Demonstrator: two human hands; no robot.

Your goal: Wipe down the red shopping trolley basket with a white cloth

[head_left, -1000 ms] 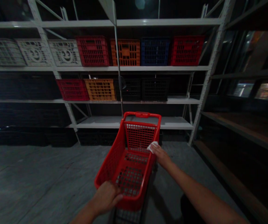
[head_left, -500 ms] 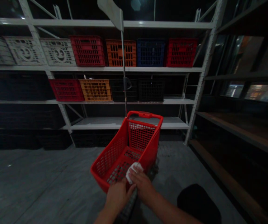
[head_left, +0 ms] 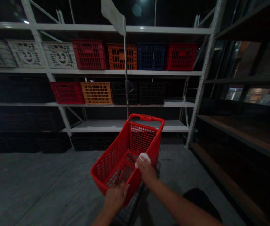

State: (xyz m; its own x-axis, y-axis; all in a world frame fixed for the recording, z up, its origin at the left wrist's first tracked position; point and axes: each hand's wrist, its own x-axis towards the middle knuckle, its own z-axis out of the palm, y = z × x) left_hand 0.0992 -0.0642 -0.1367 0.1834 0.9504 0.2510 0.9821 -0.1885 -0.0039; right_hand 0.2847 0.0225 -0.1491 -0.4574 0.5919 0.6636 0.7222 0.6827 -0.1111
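A red plastic shopping cart (head_left: pixel 116 150) with lattice walls stands in front of me, its handle on the far side. My left hand (head_left: pixel 116 195) is closed over the cart's near rim, thumb along the edge. With my right hand (head_left: pixel 147 172) I press a crumpled white cloth (head_left: pixel 142 159) on the top edge of the right wall, about halfway along. The fingers are bent over the cloth and partly hide it. A pole with a pale flag (head_left: pixel 113 16) rises from the cart's far left corner.
Behind the cart, a white metal rack (head_left: pixel 149 72) holds red, orange, blue, white and black crates, such as an orange crate (head_left: pixel 97 93). Dark shelving (head_left: pixel 238 131) runs along the right. Grey floor (head_left: pixel 36 188) spreads at the left. A dark rounded shape (head_left: pixel 203 201) is at lower right.
My right hand has slid the cloth forward along the right rim, away from my left hand. My left hand stays at the near rim, slightly lower in view.
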